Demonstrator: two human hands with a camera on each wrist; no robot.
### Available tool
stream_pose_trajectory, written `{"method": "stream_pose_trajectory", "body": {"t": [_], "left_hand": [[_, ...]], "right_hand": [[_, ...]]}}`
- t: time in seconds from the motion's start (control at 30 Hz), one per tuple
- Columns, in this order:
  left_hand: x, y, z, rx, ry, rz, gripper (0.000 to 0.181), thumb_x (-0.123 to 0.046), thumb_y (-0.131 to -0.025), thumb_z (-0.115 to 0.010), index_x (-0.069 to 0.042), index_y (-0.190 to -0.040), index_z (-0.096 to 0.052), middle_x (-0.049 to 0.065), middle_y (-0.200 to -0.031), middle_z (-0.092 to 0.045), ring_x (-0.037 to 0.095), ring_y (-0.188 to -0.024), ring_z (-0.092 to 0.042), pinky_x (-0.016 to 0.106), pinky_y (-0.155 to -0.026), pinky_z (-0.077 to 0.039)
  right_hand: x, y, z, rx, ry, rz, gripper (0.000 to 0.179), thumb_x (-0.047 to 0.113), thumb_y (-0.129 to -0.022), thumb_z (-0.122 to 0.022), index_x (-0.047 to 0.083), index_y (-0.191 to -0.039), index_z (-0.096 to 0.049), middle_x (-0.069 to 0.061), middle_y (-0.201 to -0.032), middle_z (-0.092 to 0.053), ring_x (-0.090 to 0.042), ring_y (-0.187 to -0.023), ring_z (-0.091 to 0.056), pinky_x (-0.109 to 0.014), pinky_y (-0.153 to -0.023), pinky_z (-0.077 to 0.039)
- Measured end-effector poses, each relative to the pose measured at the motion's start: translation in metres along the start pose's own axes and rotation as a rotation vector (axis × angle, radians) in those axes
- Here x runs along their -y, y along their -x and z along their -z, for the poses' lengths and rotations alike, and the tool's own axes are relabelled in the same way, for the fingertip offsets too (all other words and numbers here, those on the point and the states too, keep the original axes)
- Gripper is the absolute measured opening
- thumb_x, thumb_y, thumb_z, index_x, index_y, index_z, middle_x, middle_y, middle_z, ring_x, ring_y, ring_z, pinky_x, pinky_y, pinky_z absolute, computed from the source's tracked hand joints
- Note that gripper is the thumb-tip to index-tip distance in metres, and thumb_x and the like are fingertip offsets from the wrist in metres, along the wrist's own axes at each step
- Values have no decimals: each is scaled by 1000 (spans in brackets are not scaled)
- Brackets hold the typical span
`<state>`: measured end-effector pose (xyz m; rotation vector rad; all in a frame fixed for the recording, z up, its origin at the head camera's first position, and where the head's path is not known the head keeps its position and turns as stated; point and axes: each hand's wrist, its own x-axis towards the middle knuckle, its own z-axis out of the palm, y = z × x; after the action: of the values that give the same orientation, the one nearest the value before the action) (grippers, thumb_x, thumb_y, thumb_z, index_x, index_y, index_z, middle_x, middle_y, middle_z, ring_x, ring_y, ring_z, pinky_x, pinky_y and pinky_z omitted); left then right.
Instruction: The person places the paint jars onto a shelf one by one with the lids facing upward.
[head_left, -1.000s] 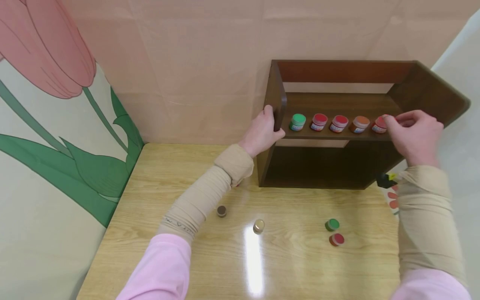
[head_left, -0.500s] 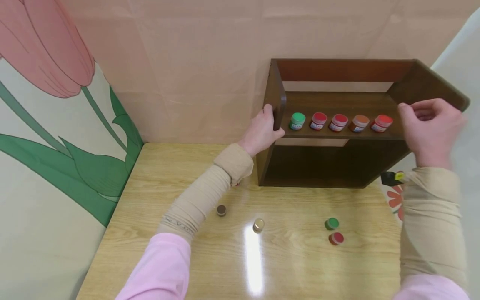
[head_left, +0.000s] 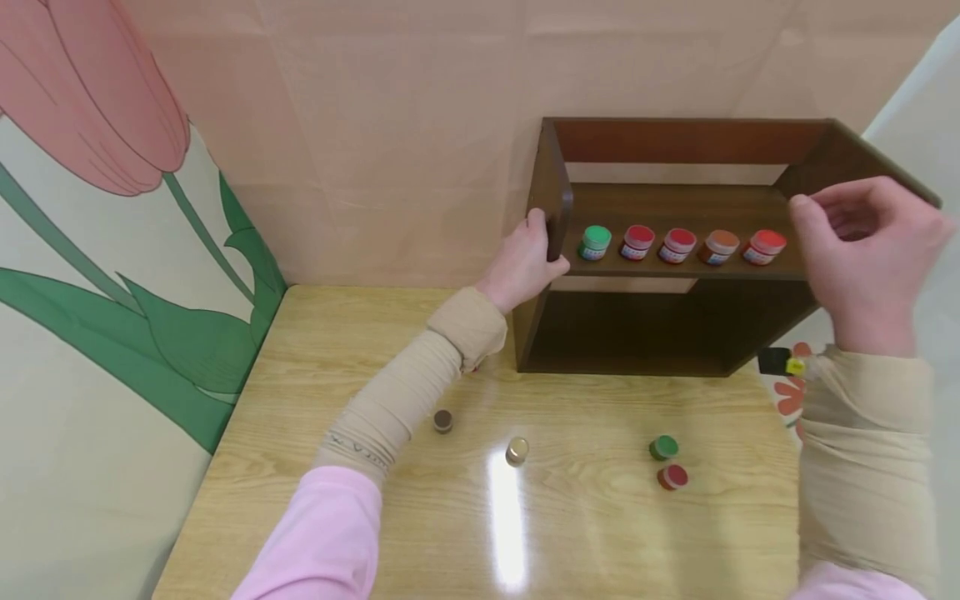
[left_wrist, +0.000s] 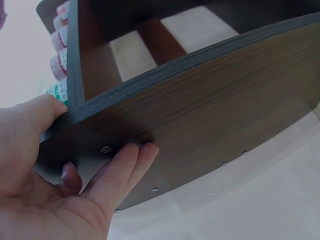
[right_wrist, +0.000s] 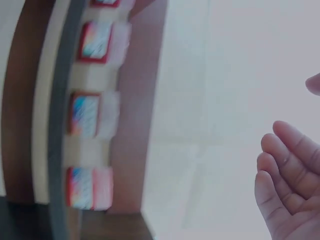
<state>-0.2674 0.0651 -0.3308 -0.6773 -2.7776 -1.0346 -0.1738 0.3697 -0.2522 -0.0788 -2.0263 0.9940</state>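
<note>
A dark brown wooden shelf unit [head_left: 667, 200] stands at the table's back right. My left hand [head_left: 521, 262] grips its left side panel, thumb at the front edge and fingers along the outer face [left_wrist: 215, 100]. Along the upper board runs a row of small paint jars: green-lidded [head_left: 596, 242], two red-lidded [head_left: 637, 242], brown-orange [head_left: 718, 247] and, at the right end, bright red [head_left: 764, 247]. My right hand [head_left: 873, 250] hovers just right of that last jar, fingers loosely curled around nothing. In the right wrist view, that hand [right_wrist: 290, 180] is apart from the jars.
On the wooden table [head_left: 585, 533] lie a dark brown jar [head_left: 443, 422], a gold-coloured jar [head_left: 517, 451], a green jar [head_left: 663, 447] and a red jar [head_left: 672, 477] close together. A bit of red shows beside the left sleeve. A pink cloth wall [head_left: 405, 167] hangs behind.
My right hand has let go of the bright red jar at the row's end and drawn away to the right and upward. The left hand keeps its place on the shelf panel.
</note>
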Motion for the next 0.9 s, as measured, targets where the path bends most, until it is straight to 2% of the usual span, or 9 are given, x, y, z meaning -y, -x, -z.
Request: {"method": "stream_pose_trajectory", "body": {"t": [0.2,0.33,0.53,0.67,0.9], "left_hand": [[1,0,0,-1,11,-3,49,-20,-91,-69,0,-124,-40,11,-104,-53,22,-88,-61,30,-74,-50],[1,-1,-1,-2,7,-4,48,-20,-91,-69,0,-124,-40,11,-104,-53,22,-87,-61,29,-73,-50],[1,0,-1,-8,-4,-6,48,-21,-91,-69,0,-124,-40,10,-103,-53,22,-87,-62,30,-74,-50],[1,0,-1,-9,-1,-7,48,-21,-91,-69,0,-123,-40,11,-103,-54,22,-87,-62,29,-74,-51],[2,-1,-2,-5,6,-11,49,-20,-91,-69,1,-124,-39,11,-105,-53,22,-88,-62,29,-74,-50]], "right_hand": [[27,15,1,47,-83,79,20,13,-84,-74,-6,-90,-76,11,-72,-69,-1,-61,-56,-16,-64,-42],[44,26,1,71,-149,182,19,9,-84,-72,-11,-86,-74,4,-74,-72,-1,-62,-57,-16,-64,-40],[58,43,2,132,-177,289,15,5,-83,-73,-10,-83,-74,-13,-79,-72,-2,-67,-60,-17,-69,-40],[62,57,2,226,-184,337,10,1,-82,-75,-8,-85,-74,-16,-80,-71,-4,-69,-61,-16,-72,-43],[76,88,-2,433,-164,435,13,-2,-77,-79,-3,-89,-75,-7,-83,-70,-3,-78,-60,-17,-78,-44]]}}
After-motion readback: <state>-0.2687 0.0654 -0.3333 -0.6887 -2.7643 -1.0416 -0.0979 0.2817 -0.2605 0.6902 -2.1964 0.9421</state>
